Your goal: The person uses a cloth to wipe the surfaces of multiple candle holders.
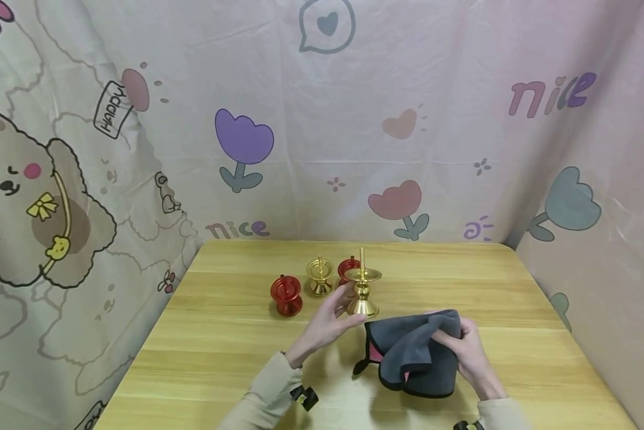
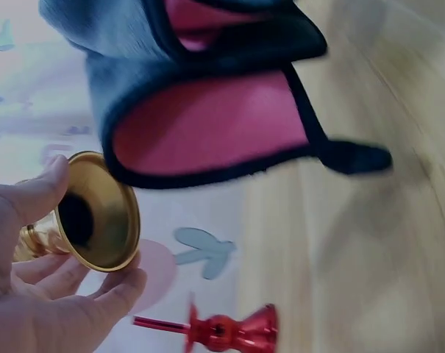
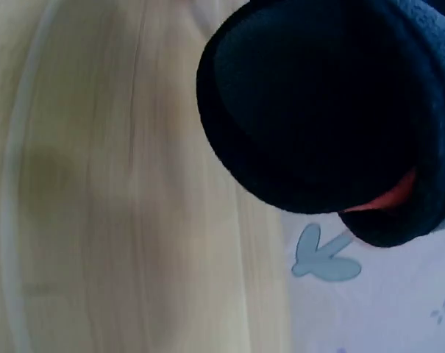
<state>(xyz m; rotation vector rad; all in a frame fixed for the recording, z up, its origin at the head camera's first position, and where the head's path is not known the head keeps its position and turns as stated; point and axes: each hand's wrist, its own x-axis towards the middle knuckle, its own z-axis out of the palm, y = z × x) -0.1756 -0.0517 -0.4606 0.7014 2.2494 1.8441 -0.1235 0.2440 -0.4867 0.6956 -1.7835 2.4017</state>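
Observation:
My left hand (image 1: 324, 325) grips a gold candle holder (image 1: 362, 291) upright, its spike pointing up. In the left wrist view, the thumb and fingers curl round the candle holder (image 2: 104, 213), with its hollow flared base facing the camera. My right hand (image 1: 474, 357) pinches a grey cloth (image 1: 435, 376) with a pink underside and black edging, thumb on top. The cloth hangs in folds to the right of the candle holder; a black loop (image 1: 361, 365) dangles from its left corner. In the right wrist view the cloth (image 3: 303, 110) hides the hand.
Behind, on the wooden table (image 1: 220, 364), stand a red candle holder (image 1: 287, 295) at left, a second gold one (image 1: 320, 276), and another red one (image 1: 347, 267) partly hidden by the held candle holder. A printed curtain (image 1: 311, 119) hangs along the table's back edge.

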